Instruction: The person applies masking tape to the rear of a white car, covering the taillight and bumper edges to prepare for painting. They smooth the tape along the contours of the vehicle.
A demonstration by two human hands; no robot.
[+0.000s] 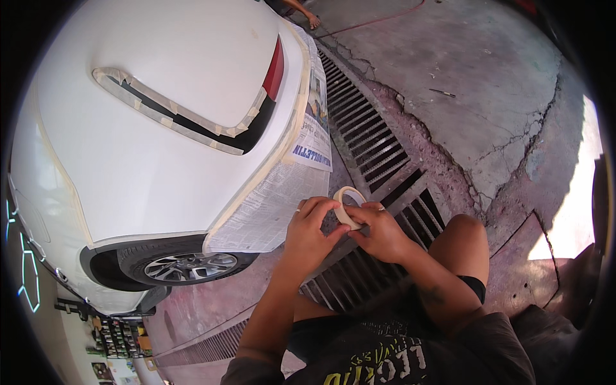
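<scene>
- Head view: the cream tape roll (344, 217) is held up to the right of the white car (141, 160), just beyond the newspaper sheets (266, 205) that skirt its edge, and above the floor grate (369, 147) running past the car.
- It should handle as a light, fairly stiff ring: hard to break, not slippery on its sides, probably tacky wherever adhesive is bare.
- The best hold would be a pinch across the ring's wall or around its outer rim, leaving the loose end free; where that end sits, I cannot tell.
- The left grip (310, 226), on the car's side of the ring, is clamped on its near edge, forefinger higher and thumb lower.
- The right grip (382, 232), on the side away from the car, is clamped on the opposite part, thumb underneath; its fingers partly hide the ring.
- So the ring lies between both sets of fingertips, well clear of the palms.
</scene>
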